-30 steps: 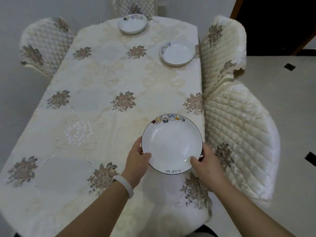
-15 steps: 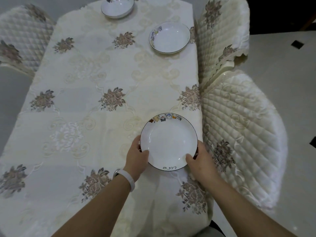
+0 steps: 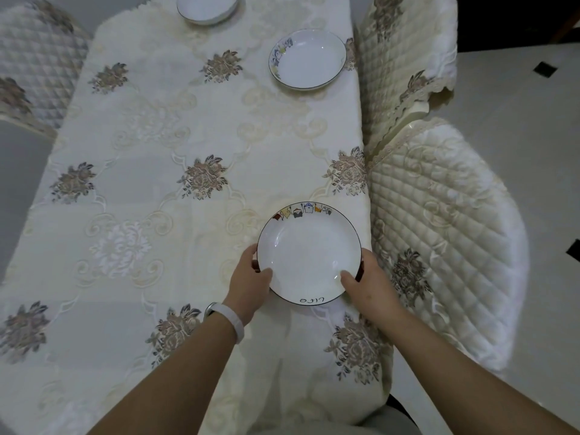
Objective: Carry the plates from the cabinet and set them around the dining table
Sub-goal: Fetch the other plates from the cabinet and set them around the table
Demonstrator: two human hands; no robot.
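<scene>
A white plate (image 3: 309,251) with a dark rim and small coloured figures along its far edge is over the near right part of the dining table (image 3: 150,189). My left hand (image 3: 249,285) grips its left rim, thumb on top. My right hand (image 3: 368,285) grips the right rim the same way. I cannot tell whether the plate touches the cloth. A second white plate (image 3: 309,59) lies on the table at the far right, and a third plate (image 3: 207,7) lies at the far end, partly cut off by the frame's top.
A cream tablecloth with brown flower patterns covers the table. Quilted chairs stand close along the right side (image 3: 439,233) and further back (image 3: 405,58); another chair (image 3: 34,67) is at the far left. Light tiled floor (image 3: 518,120) lies to the right.
The view has moved closer and tipped down over the table. The plate held in both hands has sunk slightly toward the cloth near the right edge. Both grips are unchanged.
</scene>
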